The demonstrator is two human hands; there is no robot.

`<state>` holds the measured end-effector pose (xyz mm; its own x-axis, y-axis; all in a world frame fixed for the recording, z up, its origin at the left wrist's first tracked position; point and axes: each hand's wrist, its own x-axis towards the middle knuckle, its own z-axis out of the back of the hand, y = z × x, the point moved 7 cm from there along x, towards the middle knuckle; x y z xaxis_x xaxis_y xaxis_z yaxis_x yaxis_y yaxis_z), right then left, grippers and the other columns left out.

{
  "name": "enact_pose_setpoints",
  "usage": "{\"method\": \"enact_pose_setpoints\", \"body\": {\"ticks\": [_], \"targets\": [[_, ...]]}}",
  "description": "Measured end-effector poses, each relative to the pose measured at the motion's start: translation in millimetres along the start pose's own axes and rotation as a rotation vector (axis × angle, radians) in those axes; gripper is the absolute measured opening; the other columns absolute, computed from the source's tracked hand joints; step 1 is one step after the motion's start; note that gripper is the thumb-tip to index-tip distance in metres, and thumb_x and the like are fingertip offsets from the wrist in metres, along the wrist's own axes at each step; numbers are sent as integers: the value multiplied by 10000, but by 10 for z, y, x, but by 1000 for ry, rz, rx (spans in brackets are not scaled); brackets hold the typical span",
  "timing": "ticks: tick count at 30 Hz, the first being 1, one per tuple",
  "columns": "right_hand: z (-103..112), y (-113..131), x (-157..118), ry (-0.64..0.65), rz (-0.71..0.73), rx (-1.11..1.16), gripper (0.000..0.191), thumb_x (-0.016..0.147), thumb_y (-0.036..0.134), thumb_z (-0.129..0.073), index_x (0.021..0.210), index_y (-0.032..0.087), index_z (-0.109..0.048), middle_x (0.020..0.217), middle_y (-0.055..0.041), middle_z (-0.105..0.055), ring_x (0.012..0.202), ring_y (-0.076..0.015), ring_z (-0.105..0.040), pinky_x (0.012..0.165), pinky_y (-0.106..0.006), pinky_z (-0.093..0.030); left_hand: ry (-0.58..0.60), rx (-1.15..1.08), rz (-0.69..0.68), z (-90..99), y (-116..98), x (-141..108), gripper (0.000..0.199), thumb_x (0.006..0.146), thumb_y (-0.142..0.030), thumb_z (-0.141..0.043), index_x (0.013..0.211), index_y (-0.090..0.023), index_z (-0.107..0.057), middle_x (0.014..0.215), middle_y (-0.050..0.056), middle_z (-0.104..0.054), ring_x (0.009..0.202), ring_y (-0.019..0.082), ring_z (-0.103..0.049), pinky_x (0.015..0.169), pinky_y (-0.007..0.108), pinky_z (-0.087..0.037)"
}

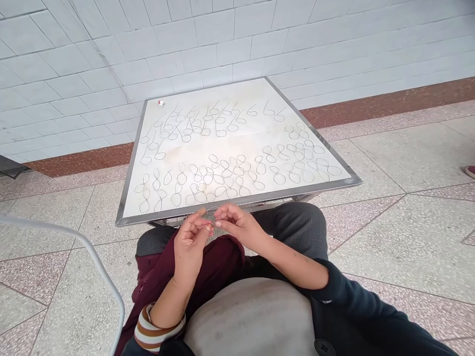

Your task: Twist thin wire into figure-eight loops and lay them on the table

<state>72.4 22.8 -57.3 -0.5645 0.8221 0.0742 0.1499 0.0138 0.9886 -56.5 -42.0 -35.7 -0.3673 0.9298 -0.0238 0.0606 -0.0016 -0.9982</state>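
Just in front of the table's near edge, my left hand (190, 247) and my right hand (239, 226) meet with fingertips almost touching. Both pinch a thin wire (211, 209), whose faint curve shows between the fingers; its full shape is hidden. On the white tabletop (222, 148) lie many bent wires. Those close to me, such as one wire figure-eight (278, 174), have two loops. Farther back, wires such as one single-loop wire (252, 111) have one loop and a straight tail.
A small white and red object (161, 104) sits at the table's far left corner. The metal table rim (237, 200) runs just beyond my hands. Behind stands a tiled wall (208, 44). A grey curved bar (94, 257) is at left. Part of a shoe (470, 171) shows far right.
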Motion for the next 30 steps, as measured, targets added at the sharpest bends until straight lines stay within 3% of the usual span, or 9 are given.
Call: {"method": "enact_pose_setpoints", "body": {"ticks": [8,14,30], "targets": [[-85,16,-29,93,-3,31,305,872,333,-619,1156,235,-567,935,-20,-655,874,-148,-640,858,-345,-494,-19,-158,72,-7,83,22,416,747,-262,-745,1150,-219,-648,810,-10,-654,694,107,-628,738,276,-544],[-64,-59,-33,23,-28,71,165,848,341,-652,934,210,-601,879,-13,-640,840,-142,-626,827,-329,-498,-17,-285,150,-18,115,33,440,739,-238,-756,1160,-212,-630,841,-7,-673,752,118,-665,796,296,-541],[-82,-76,-20,-11,-31,162,161,807,329,-697,889,205,-635,803,13,-640,770,-126,-612,769,-295,-484,-47,-204,71,45,129,38,442,706,-223,-781,1129,-206,-654,765,-12,-690,685,110,-621,750,276,-505]]}}
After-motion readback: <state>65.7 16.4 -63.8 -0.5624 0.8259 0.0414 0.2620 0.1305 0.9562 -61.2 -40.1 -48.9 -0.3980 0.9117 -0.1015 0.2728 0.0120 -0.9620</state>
